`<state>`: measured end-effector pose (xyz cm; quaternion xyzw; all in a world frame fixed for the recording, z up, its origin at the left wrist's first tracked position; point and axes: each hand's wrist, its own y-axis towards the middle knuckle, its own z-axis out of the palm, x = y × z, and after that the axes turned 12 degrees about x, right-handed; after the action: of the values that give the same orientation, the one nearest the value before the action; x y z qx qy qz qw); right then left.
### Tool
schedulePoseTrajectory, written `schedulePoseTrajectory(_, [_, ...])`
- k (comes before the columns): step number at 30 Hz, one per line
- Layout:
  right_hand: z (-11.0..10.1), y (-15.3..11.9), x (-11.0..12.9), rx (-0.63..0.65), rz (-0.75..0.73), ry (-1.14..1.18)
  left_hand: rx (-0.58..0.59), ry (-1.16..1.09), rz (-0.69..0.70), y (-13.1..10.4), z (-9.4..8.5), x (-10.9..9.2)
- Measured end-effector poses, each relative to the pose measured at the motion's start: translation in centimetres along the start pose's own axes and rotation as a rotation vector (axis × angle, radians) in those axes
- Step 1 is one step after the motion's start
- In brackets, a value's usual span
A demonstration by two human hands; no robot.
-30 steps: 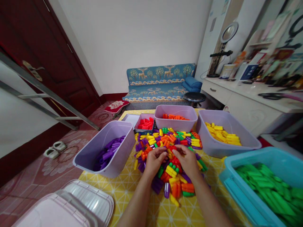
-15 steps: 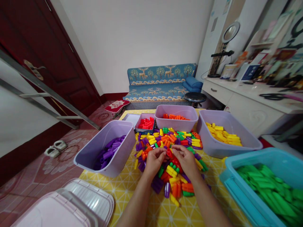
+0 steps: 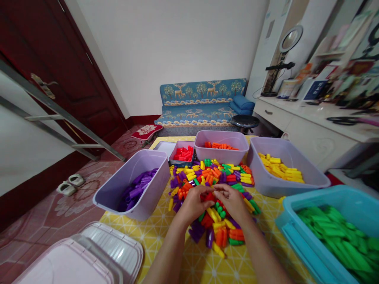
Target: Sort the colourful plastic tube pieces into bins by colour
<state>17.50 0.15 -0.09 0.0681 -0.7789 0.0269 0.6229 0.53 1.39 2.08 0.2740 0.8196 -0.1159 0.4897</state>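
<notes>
My left hand and my right hand meet over a heap of coloured plastic tube pieces on the table. Fingers of both hands are curled together around a red plastic tube, which they mostly cover. The heap mixes purple, yellow, orange, red and green pieces, some joined in rows. Just below the fingers lie green pieces and yellow ones.
A bin of purple pieces stands left, a small box of red ones and an orange-piece bin behind. To the right are a yellow-piece bin and a turquoise green-piece bin. Lids lie front left.
My hands have drawn closer together, with the fingertips now meeting. The red tube, plainly visible between them before, is now mostly covered. The bins stay in place.
</notes>
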Motion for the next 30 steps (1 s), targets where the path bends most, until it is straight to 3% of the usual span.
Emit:
schedulePoseTrajectory(4, [0.0, 0.0, 0.0, -0.017, 0.007, -0.006, 0.028, 0.062, -0.074, -0.2, -0.7, 0.0])
schedulePoseTrajectory(8, [0.0, 0.0, -0.1, -0.013, 0.005, 0.008, 0.052, 0.051, -0.154, 0.5, -2.7, 0.2])
schedulePoseTrajectory(10, [0.0, 0.0, -0.1, -0.019, -0.002, 0.006, -0.047, -0.038, -0.184, 1.8, -4.2, 0.5])
schedulePoseTrajectory(13, [0.1, 0.0, -0.1, -0.017, -0.007, 0.005, -0.325, -0.245, -0.22, 4.4, -6.6, 0.6])
schedulePoseTrajectory(16, [0.1, 0.0, 0.0, -0.022, -0.003, 0.011, -0.505, -0.398, -0.027, 6.4, -7.9, 0.5])
schedulePoseTrajectory(18, [0.1, -0.1, 0.1, -0.035, -0.001, 0.008, -0.552, -0.463, 0.121, 6.6, -7.5, 0.5])
schedulePoseTrajectory(20, [0.1, -0.1, 0.2, -0.038, 0.0, -0.001, -0.54, -0.386, 0.176, 6.2, -6.1, 0.9])
schedulePoseTrajectory(26, [0.3, 0.1, -0.1, -0.097, -0.027, 0.022, -0.255, 0.25, 0.13, 4.8, -0.4, 2.2])
schedulePoseTrajectory(30, [0.2, 0.2, -0.6, -0.121, -0.034, -0.004, -0.13, 0.527, 0.063, 5.6, 0.6, 1.0])
